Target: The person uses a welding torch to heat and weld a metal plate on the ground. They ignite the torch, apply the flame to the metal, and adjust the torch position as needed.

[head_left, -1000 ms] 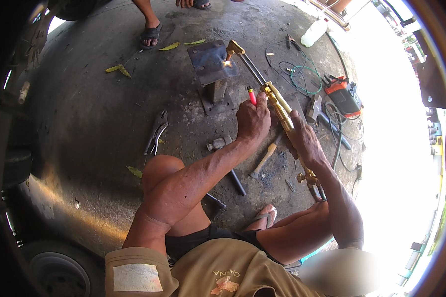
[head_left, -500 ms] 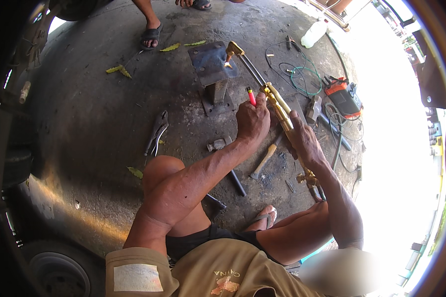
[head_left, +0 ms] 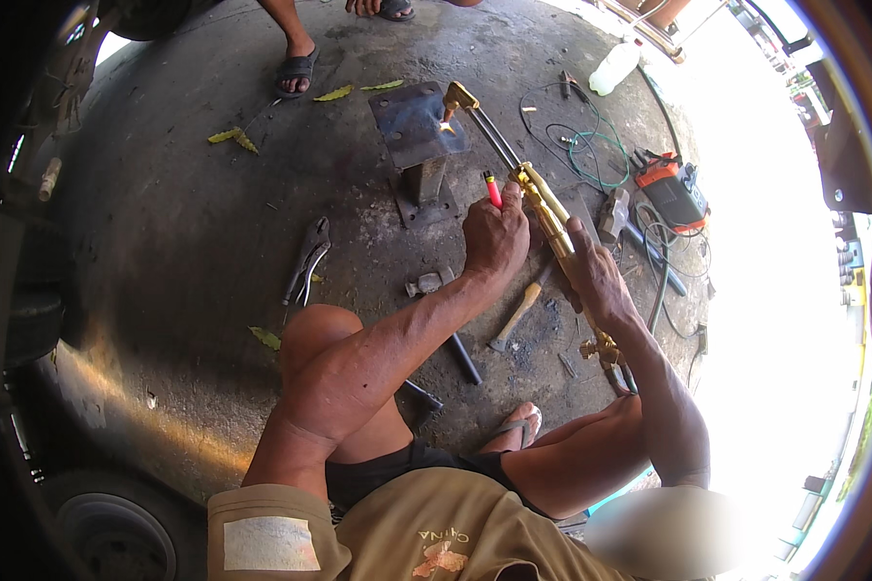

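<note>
A brass cutting torch slants up and away from me, its handle wrapped by my right hand. At the bent tip glows a small orange flame, beside a dark steel plate with holes. That plate sits on a short metal post rising from a lower plate. My left hand is closed around a red lighter with a yellow and black top. Its thumb and finger are against the torch's front valve; the fingers partly hide what they touch there.
Hammers, a wooden handle and locking pliers lie on the concrete. To the right are a sledgehammer, an orange and black machine, green and black cables and a plastic bottle. Another person's sandalled foot is at the far side.
Hands and torch keep nearly the same position. The flame at the tip looks slightly smaller, and the steel plate appears shifted by a tiny amount.
</note>
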### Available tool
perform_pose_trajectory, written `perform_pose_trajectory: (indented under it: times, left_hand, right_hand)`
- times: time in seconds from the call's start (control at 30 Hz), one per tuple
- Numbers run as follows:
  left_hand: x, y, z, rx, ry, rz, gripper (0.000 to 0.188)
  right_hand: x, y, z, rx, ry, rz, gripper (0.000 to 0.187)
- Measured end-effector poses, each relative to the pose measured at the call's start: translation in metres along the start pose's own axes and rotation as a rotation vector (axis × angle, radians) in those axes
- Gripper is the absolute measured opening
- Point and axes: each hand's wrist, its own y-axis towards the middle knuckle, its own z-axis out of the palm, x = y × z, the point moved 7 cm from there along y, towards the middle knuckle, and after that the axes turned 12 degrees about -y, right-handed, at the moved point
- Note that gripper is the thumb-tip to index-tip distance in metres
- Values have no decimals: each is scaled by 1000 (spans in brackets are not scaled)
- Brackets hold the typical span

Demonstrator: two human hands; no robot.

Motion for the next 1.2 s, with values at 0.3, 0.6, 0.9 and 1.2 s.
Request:
perform_pose_trajectory:
  times: [0.3,0.6,0.9,1.2]
  left_hand:
    - [2,1,1,-8,-6,17,61]
    - [1,0,0,14,2,-2,62]
    - [-3,-6,3,4,-105,-32,64]
    - [-7,-9,4,19,-115,-59,63]
  right_hand:
    - [4,-3,-1,7,-10,-14,102]
    - [1,-1,0,-4,-8,0,103]
    - [2,0,-1,1,-1,-14,100]
    - [0,-2,-2,-29,-2,7,99]
